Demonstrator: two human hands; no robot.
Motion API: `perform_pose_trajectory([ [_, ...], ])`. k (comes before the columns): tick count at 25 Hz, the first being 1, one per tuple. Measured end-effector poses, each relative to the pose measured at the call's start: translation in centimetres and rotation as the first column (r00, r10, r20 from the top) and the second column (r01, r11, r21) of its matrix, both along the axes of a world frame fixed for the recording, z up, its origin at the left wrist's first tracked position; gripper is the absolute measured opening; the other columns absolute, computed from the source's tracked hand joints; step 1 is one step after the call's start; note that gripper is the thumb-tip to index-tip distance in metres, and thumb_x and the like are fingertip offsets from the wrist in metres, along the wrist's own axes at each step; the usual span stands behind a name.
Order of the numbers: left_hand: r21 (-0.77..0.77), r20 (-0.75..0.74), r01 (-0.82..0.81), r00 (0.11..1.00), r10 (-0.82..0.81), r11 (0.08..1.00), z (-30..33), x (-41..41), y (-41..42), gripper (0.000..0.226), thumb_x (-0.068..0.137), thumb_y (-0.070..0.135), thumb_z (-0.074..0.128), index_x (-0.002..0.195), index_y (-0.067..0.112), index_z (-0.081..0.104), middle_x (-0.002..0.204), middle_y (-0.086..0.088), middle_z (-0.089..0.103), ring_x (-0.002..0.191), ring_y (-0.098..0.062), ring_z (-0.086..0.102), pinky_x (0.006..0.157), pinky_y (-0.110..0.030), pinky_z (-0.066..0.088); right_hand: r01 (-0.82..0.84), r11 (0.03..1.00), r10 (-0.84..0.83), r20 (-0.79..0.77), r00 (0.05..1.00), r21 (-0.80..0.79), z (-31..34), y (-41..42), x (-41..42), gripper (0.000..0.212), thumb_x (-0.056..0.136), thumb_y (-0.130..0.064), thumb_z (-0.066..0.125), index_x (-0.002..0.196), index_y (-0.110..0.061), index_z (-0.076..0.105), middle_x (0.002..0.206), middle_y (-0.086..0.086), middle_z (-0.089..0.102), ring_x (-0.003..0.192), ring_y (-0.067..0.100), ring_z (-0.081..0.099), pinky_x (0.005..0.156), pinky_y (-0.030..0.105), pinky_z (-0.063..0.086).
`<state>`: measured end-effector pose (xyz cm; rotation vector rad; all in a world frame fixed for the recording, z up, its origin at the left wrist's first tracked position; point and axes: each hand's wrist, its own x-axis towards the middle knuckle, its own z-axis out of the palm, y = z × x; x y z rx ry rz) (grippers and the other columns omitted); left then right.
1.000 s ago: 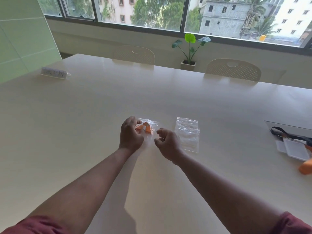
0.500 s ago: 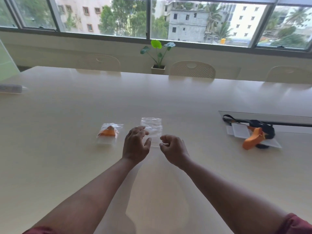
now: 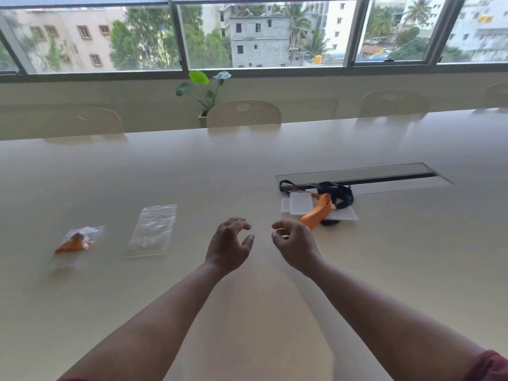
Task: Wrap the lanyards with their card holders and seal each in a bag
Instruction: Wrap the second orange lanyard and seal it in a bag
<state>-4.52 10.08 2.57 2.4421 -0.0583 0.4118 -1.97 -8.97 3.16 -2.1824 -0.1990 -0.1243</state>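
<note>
While both bare hands hover above the pale cream tabletop (image 3: 247,166), neither holds anything: the left hand (image 3: 229,244) has loosely curled fingers with the thumb spread, and the right hand (image 3: 295,243), just beside it at three o'clock, has its fingers loosely bent, a gap between the two. Bare table runs from the hands toward twelve o'clock up to the far edge, where cream perforated chairs (image 3: 243,114) stand below the window. At nine o'clock of the left hand lies an empty clear plastic zip bag (image 3: 152,229), flat, and farther out the same way a sealed clear bag holding a wrapped orange lanyard (image 3: 75,243). At two o'clock of the right hand, near it, sits the heap of unwrapped orange and black lanyards with white card holders (image 3: 316,206), touching the near rim of a grey recessed cable tray (image 3: 357,174). Compared with half a second earlier, the hands have left the empty bag and shifted rightward toward the heap.
</note>
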Motion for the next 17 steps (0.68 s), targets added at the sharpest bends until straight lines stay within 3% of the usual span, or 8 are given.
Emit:
perform_pose_trajectory([
  [5, -0.025, -0.061, 0.115, 0.991, -0.116, 0.993, 0.6, 4.1, -9.4, 0.048, 0.085, 0.042, 0.08, 0.12, 0.011, 0.068, 0.122, -0.004, 0.065, 0.109, -0.02, 0.062, 0.093, -0.03, 0.05, 0.136, 0.99, -0.138, 0.107, 0.985, 0.028, -0.4, -9.3, 2.9, 0.011, 0.086, -0.015, 0.069, 0.093, -0.022, 0.074, 0.089, -0.003, 0.073, 0.071, 0.007, 0.065, 0.069, 0.024, 0.054],
  [8, 0.016, -0.153, 0.1, 0.983, -0.096, 0.995, 1.0, 6.2, -13.8, 0.06, 0.085, 0.05, 0.077, 0.128, 0.011, 0.062, 0.119, -0.003, 0.062, 0.103, -0.02, 0.062, 0.088, -0.034, 0.055, 0.167, 0.985, -0.17, 0.11, 0.979, 0.038, -1.2, -13.4, 4.5, 0.013, 0.086, -0.015, 0.069, 0.095, -0.024, 0.073, 0.094, -0.006, 0.071, 0.076, 0.004, 0.064, 0.074, 0.022, 0.056],
  [10, 0.052, -0.179, 0.059, 0.983, -0.049, 0.997, 1.1, 7.3, -15.5, 0.046, 0.087, 0.044, 0.076, 0.12, 0.014, 0.065, 0.108, -0.003, 0.065, 0.093, -0.02, 0.064, 0.084, -0.038, 0.058, 0.161, 0.986, -0.165, 0.074, 0.984, 0.049, -1.9, -15.1, 5.2, 0.016, 0.087, -0.015, 0.07, 0.096, -0.028, 0.07, 0.097, -0.007, 0.07, 0.077, 0.004, 0.064, 0.071, 0.015, 0.051],
  [13, 0.006, -0.172, -0.01, 0.985, 0.011, 1.0, 1.2, 8.3, -16.9, 0.019, 0.09, 0.024, 0.071, 0.108, 0.017, 0.07, 0.097, -0.002, 0.071, 0.087, -0.022, 0.068, 0.081, -0.038, 0.06, 0.179, 0.982, -0.18, 0.01, 0.984, 0.058, -2.7, -16.2, 6.1, 0.024, 0.085, -0.019, 0.07, 0.108, -0.025, 0.069, 0.106, -0.004, 0.07, 0.079, 0.01, 0.064, 0.074, 0.025, 0.053],
  [17, -0.16, -0.035, 0.008, 0.999, -0.013, 0.987, 2.8, 8.6, -17.9, 0.017, 0.089, 0.009, 0.065, 0.098, 0.02, 0.075, 0.084, 0.008, 0.072, 0.073, -0.01, 0.065, 0.068, -0.026, 0.055, 0.177, 0.984, -0.177, 0.0, 0.984, 0.028, -2.4, -15.9, 7.1, 0.051, 0.083, -0.024, 0.074, 0.131, -0.026, 0.056, 0.111, -0.008, 0.061, 0.092, 0.008, 0.053, 0.074, 0.025, 0.041],
])
